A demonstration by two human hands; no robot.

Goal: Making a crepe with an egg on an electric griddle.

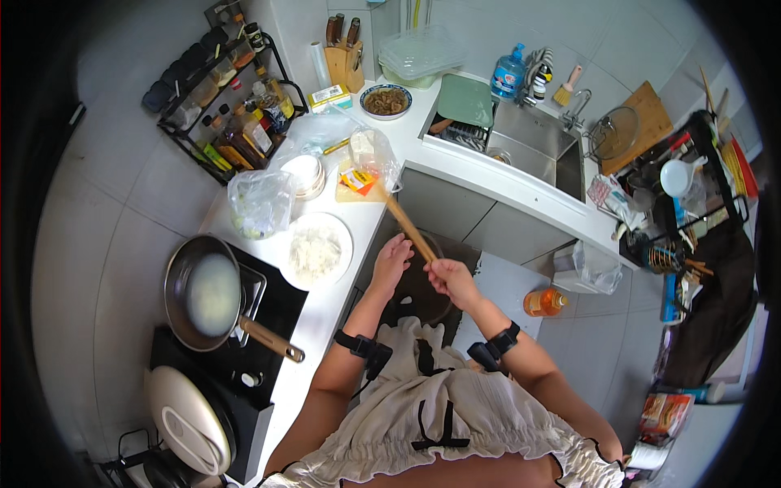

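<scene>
My right hand [454, 282] grips the lower end of a long wooden utensil [410, 227], perhaps a pair of chopsticks. It slants up and left, and its blurred far end is over the counter edge by an orange-and-yellow packet [359, 181]. My left hand [392, 263] is just left of the utensil, empty, with its fingers loosely spread. On the counter to the left, a white plate [346, 256] holds pale shredded food [314, 255]. A frying pan [177, 293] with cloudy whitish liquid [212, 296] sits on the black stove [287, 287].
The pan's handle [274, 340] points towards me. Plastic bags [259, 201], stacked bowls [303, 174] and a bowl of brown food [385, 102] crowd the counter. A knife block [345, 64] and sink [528, 152] are beyond. An orange bottle [543, 302] stands on the floor.
</scene>
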